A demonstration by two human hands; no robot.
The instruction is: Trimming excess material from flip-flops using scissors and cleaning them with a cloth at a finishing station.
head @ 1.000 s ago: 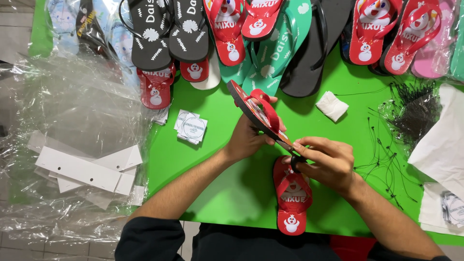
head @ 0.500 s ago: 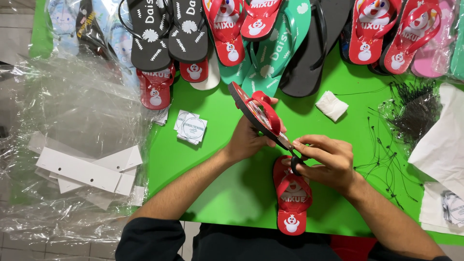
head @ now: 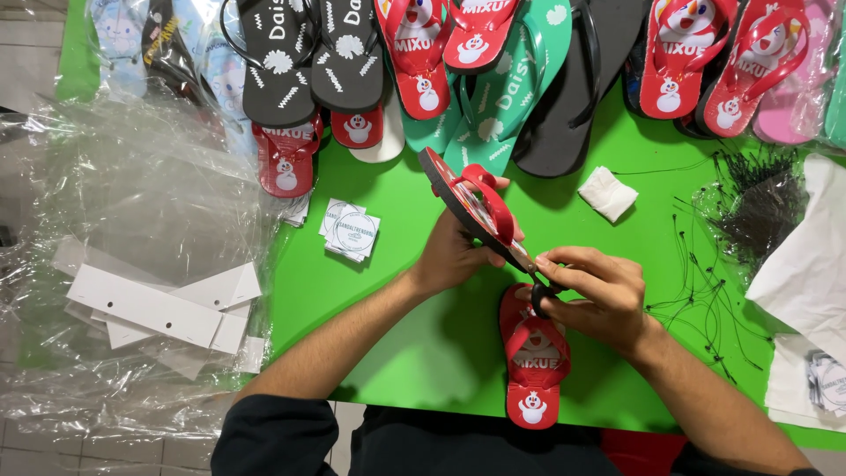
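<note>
- The green surface (head: 397,353) fills most of the view; across its far edge lies a row of flip-flops (head: 493,97) in red, black, teal and pink, overlapping one another.
- To your left, crumpled clear plastic sheeting (head: 132,203) hangs off the surface's edge, with white card strips (head: 150,304) lying on it.
- At the right edge: white paper sheets (head: 806,264), and beside them a loose tangle of thin black loop ties (head: 749,211) spread over the green.
- Just in front of you one red flip-flop (head: 533,361) lies flat, strap up, partly under your right wrist. It looks like the mate of the one you hold.
- The held red flip-flop (head: 471,207) is raised off the surface, tilted on edge, toe end toward the far row.
- Your left hand (head: 449,256) is closed around its sole from below, forearm coming in diagonally from the lower left.
- Your right hand (head: 590,295) is curled at the heel end, fingertips pinching something small and dark there; whether it is a tie I cannot tell.
- Judgement: work on this pair looks midway; one sandal in hand, the mate waiting, not yet joined.
- Small items: a stack of square white labels (head: 351,234) left of your hands, a folded white pad (head: 608,194) beyond them.
</note>
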